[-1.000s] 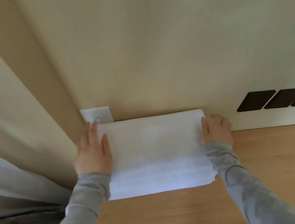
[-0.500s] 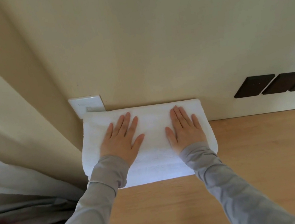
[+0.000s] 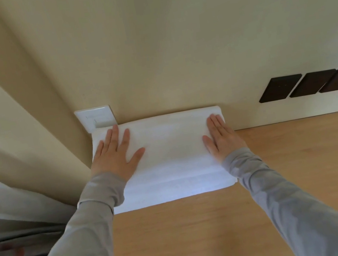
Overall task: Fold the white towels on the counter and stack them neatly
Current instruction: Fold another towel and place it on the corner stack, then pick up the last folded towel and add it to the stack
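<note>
Counter (image 3: 203, 233): hands (image 3: 114, 157) (image 3: 221, 141) atop towels (image 3: 172, 154), maybe several

We faced a cream wall (image 3: 171, 38) above a wooden counter (image 3: 305, 172). We saw a white switch plate (image 3: 97, 117), three dark wall plates (image 3: 310, 83) further right, and a pale curtain (image 3: 11, 154) at left.

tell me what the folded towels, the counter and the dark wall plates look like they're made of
Folded towels: soft white cloth, probably cotton terry; matte, with layered edges at the front.
Counter: light wood or wood-look laminate; faint grain, smooth low sheen.
Dark wall plates: dark brown, smooth, likely plastic or stained wood; too small to tell.
</note>
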